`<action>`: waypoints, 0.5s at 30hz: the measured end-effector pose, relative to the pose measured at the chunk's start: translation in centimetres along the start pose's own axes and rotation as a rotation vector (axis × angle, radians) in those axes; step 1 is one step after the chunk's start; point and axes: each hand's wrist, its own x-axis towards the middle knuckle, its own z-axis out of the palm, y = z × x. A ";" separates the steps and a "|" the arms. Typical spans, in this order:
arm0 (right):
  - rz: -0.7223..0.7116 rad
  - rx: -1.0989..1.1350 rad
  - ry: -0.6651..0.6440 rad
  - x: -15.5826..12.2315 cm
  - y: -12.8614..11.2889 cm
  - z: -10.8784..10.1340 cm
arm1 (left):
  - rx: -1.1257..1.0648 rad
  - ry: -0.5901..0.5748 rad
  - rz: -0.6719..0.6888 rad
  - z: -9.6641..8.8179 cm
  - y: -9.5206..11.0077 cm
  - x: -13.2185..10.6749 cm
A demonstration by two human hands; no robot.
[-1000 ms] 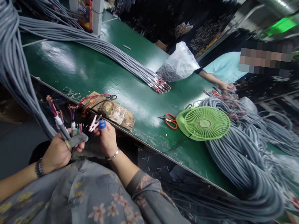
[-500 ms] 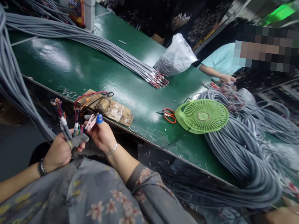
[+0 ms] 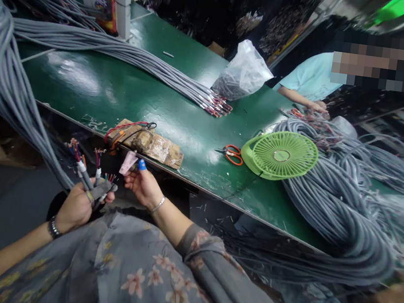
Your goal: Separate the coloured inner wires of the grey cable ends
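My left hand point(image 3: 77, 207) is closed around several grey cables point(image 3: 85, 179), whose stripped ends fan out in thin coloured wires above the fist. A grey cover with a yellowish band wraps its thumb. Just to the right, my right hand point(image 3: 144, 187) has its fingers curled at a small pink clip-like piece point(image 3: 128, 162), pinched below the bench edge; its exact kind is unclear. A blue cover sits on the right thumb tip. Behind the clip, a taped wooden block point(image 3: 161, 150) with red and black leads lies at the table edge.
A green fan point(image 3: 279, 155) stands on the green table point(image 3: 176, 118), with orange-handled scissors point(image 3: 233, 154) beside it. Long grey cable bundles point(image 3: 121, 54) lie at left, and a coiled heap point(image 3: 349, 220) at right. Behind are a plastic bag point(image 3: 242, 72) and a co-worker point(image 3: 308, 78).
My right hand has shifted slightly right, away from the cable ends in my left hand, and the pink piece has turned a little. The whole view has moved slightly.
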 end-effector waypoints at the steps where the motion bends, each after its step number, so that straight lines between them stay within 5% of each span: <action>1: 0.003 -0.023 0.005 0.0 0.2 -0.2 | -0.007 0.004 -0.003 -0.1 -0.2 0.2; 10: -0.121 -0.378 -0.078 -0.6 1.9 -0.8 | 0.115 -0.058 0.051 -1.7 -1.2 0.7; 15: -0.304 -0.567 -0.184 -1.4 2.3 -0.7 | 0.181 -0.097 0.052 -1.8 -1.3 0.3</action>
